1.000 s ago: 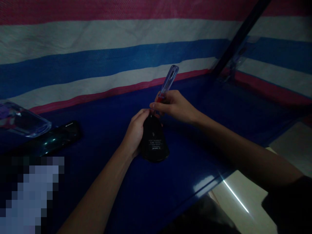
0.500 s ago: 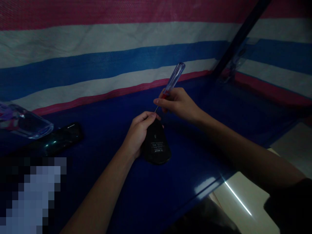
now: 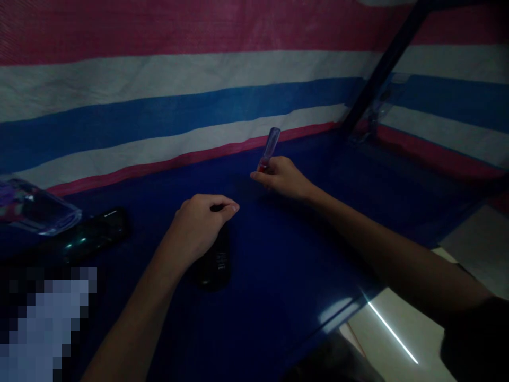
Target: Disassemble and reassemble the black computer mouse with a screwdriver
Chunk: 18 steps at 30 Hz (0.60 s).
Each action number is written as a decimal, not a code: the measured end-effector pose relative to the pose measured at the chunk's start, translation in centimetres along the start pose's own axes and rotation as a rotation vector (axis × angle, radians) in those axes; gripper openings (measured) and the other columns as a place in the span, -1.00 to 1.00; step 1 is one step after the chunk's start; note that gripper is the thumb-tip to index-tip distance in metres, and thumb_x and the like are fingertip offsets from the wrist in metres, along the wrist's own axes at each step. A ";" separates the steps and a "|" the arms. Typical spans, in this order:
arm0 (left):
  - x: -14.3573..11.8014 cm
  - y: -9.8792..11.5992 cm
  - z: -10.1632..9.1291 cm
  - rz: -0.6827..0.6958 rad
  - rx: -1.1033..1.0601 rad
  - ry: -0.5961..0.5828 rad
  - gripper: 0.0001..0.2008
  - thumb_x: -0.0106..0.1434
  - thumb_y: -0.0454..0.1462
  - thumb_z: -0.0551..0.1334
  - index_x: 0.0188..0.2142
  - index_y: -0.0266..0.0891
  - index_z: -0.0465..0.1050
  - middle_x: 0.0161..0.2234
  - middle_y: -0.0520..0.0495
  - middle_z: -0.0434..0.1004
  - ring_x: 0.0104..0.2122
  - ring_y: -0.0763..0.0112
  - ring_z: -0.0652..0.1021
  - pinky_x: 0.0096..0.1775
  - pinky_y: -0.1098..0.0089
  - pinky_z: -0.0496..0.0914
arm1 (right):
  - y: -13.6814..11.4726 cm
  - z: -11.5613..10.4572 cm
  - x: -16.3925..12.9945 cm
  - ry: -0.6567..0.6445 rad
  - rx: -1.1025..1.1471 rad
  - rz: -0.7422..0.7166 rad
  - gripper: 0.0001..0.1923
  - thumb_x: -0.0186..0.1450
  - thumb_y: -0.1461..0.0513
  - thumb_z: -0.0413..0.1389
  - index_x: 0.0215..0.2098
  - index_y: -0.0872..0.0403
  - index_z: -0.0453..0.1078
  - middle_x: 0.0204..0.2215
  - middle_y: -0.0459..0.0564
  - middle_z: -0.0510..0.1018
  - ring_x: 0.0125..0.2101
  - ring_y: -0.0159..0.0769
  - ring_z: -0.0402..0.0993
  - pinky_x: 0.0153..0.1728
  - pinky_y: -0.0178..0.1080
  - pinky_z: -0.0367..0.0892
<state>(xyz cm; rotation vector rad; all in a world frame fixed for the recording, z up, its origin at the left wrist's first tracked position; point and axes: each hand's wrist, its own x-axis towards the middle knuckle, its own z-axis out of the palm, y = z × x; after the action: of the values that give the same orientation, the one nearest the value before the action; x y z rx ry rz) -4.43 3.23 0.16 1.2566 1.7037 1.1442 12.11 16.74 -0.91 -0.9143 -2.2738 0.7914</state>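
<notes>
On the blue table lies a dark, oval device (image 3: 217, 268) with white print, shaped like an upturned computer mouse. My left hand (image 3: 201, 220) is over its upper part and covers much of it. Thumb and fingertips are pinched together past the device's far end; whatever may be between them is too small to make out. Farther back and to the right, my right hand (image 3: 282, 178) is closed around a screwdriver (image 3: 272, 142) with a clear handle and a red collar. The handle points up; its shaft and tip are hidden or too dark to see.
At the left, a clear plastic bottle (image 3: 47, 209) lies beside a glossy black case-like object (image 3: 99, 228). A striped tarp (image 3: 178, 116) hangs behind the blue table (image 3: 270, 286). A dark pole (image 3: 382, 74) slants at the right. Pale floor (image 3: 393, 329) shows past the table edge.
My left hand has moved left and closer to me, with the device also farther left. My right hand has drawn the screwdriver away from the device; the two hands are now apart.
</notes>
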 end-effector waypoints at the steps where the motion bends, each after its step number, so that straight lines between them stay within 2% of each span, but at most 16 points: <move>1: -0.1 0.0 0.0 -0.001 0.020 -0.029 -0.90 -0.05 -0.18 0.42 -0.49 -0.09 0.61 -0.46 -0.03 0.59 -0.37 0.20 0.47 -0.36 0.38 0.21 | 0.1 0.2 0.0 -0.001 -0.051 -0.038 -0.71 0.25 0.13 0.09 -0.50 0.18 0.36 -0.65 -0.12 0.36 -0.59 -0.45 0.25 -0.52 -0.32 0.09; 4: -0.2 0.0 0.1 -0.008 0.079 -0.047 -0.86 -0.02 -0.14 0.40 -0.45 -0.09 0.62 -0.43 -0.05 0.60 -0.37 0.22 0.47 -0.38 0.40 0.21 | 0.1 0.6 -0.2 -0.043 -0.074 -0.199 -0.73 0.30 0.14 0.06 -0.34 0.20 0.44 -0.50 -0.06 0.46 -0.49 -0.42 0.33 -0.41 -0.32 0.15; 7: 0.2 -0.2 0.0 -0.048 -0.039 0.042 -0.91 0.01 -0.21 0.37 -0.49 -0.17 0.60 -0.48 -0.05 0.57 -0.46 0.32 0.45 -0.47 0.44 0.19 | 0.3 0.4 -0.4 -0.133 -0.179 -0.333 -0.79 0.31 0.26 0.02 -0.22 0.17 0.47 -0.31 0.02 0.52 -0.33 -0.36 0.40 -0.31 -0.31 0.18; 9: 0.5 -0.3 -0.2 -0.087 -0.160 0.144 -0.92 0.02 -0.26 0.33 -0.49 -0.22 0.56 -0.51 -0.04 0.53 -0.52 0.38 0.43 -0.52 0.47 0.20 | 0.6 0.2 -0.5 -0.172 -0.366 -0.355 -0.76 0.30 0.32 -0.01 -0.16 0.14 0.48 -0.24 0.06 0.51 -0.30 -0.33 0.41 -0.33 -0.31 0.16; 12: 0.9 -0.3 -0.1 -0.163 -0.439 0.274 -0.90 0.04 -0.32 0.25 -0.39 -0.24 0.49 -0.46 0.00 0.51 -0.53 0.37 0.49 -0.53 0.44 0.31 | 1.0 0.2 -0.6 -0.207 -0.576 -0.349 -0.68 0.32 0.32 -0.06 -0.08 0.09 0.48 -0.15 0.08 0.49 -0.31 -0.31 0.41 -0.39 -0.30 0.11; 15: 1.2 -0.3 0.4 -0.205 -0.704 0.354 -0.89 0.10 -0.37 0.16 -0.34 -0.24 0.42 -0.45 0.02 0.48 -0.49 0.34 0.54 -0.47 0.37 0.43 | 1.2 0.3 -0.6 -0.253 -0.639 -0.365 -0.66 0.35 0.31 -0.09 -0.05 0.08 0.47 -0.10 0.08 0.49 -0.29 -0.29 0.43 -0.40 -0.29 0.14; 18: 1.4 -0.6 0.9 -0.252 -0.884 0.428 -0.87 0.16 -0.40 0.10 -0.34 -0.25 0.41 -0.41 -0.01 0.49 -0.40 0.39 0.56 -0.34 0.39 0.48 | 0.7 0.4 -0.8 -0.260 -0.668 -0.354 -0.61 0.33 0.35 -0.10 0.01 0.07 0.44 -0.05 0.11 0.48 -0.25 -0.22 0.46 -0.36 -0.25 0.23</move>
<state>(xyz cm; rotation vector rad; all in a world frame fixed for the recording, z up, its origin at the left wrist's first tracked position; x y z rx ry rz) -4.13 4.71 -0.76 0.2564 1.2985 1.7993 12.69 16.44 -1.88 -0.6581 -2.8867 -0.0264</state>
